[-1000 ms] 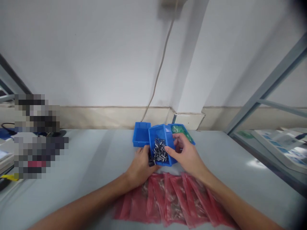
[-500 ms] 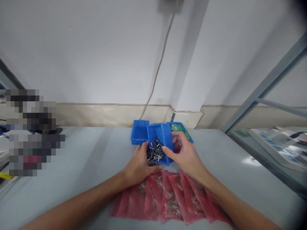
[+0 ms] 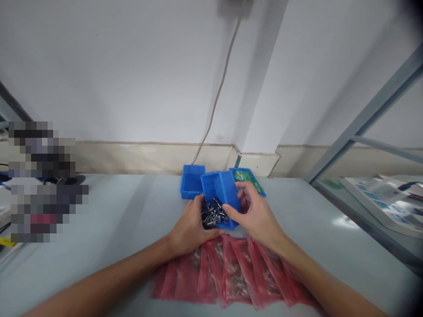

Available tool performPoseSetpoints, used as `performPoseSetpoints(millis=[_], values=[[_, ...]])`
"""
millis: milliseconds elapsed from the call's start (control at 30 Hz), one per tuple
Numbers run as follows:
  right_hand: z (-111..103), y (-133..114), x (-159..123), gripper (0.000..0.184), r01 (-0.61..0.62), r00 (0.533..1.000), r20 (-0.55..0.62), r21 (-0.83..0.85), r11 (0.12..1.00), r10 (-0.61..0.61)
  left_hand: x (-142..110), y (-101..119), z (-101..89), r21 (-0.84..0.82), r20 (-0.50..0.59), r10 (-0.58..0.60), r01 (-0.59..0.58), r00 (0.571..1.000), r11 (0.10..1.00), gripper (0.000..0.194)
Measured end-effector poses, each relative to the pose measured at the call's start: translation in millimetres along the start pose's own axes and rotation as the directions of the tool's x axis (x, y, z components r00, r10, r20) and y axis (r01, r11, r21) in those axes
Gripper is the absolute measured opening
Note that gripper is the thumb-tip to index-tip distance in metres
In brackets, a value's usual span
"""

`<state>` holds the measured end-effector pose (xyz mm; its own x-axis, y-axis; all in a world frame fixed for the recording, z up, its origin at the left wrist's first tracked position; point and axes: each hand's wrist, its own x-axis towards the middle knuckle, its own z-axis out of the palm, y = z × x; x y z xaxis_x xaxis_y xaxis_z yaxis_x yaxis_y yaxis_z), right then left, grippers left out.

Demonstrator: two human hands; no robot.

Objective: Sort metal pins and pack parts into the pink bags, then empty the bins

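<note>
A blue plastic parts bin [image 3: 228, 189] is tilted toward me and to the left between my two hands. Small metal pins with dark parts [image 3: 214, 214], resembling blind rivets, are heaped at its low end. My right hand [image 3: 253, 204] grips the bin's right side, with the thumb over the near edge and fingers behind. My left hand [image 3: 190, 226] is cupped round the low left corner, its thumb along the bottom edge; its fingertips are partly hidden. Red-tinted plastic bags [image 3: 238, 275] with small parts inside lie overlapping in front of me, below both hands.
Another blue bin [image 3: 192, 180] stands behind on the left. A third blue bin [image 3: 261, 189] with green bags [image 3: 246, 177] sits behind on the right. Metal frames [image 3: 340, 132] flank the grey tabletop [image 3: 132, 220]; a cable [image 3: 220, 92] hangs down the wall.
The bin has tipped further left and toward me, and the pins have slid to its low left corner. My hands keep nearly the same hold; the view has shifted slightly.
</note>
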<state>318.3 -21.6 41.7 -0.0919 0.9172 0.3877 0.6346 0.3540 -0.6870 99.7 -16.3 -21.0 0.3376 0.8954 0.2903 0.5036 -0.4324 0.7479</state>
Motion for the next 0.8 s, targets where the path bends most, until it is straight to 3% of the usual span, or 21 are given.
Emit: performPoseSetpoints(millis=[267, 467, 800], values=[[-4, 3, -2, 0.054, 0.036, 0.999, 0.000, -0.039, 0.999, -0.036, 2, 6, -4.2, 0.035, 0.014, 0.010, -0.011, 1.000, 0.999, 0.093], [-7, 7, -2, 0.058, 0.088, 0.996, 0.024, -0.121, 0.989, -0.085, 1, 8, -6.1, 0.082, 0.038, 0.031, -0.034, 0.999, 0.996, 0.071], [-15, 16, -4, 0.073, 0.398, 0.916, 0.065, -0.259, 0.880, -0.396, 4, 9, -12.0, 0.110, 0.087, 0.115, -0.125, 0.990, 0.986, 0.063]])
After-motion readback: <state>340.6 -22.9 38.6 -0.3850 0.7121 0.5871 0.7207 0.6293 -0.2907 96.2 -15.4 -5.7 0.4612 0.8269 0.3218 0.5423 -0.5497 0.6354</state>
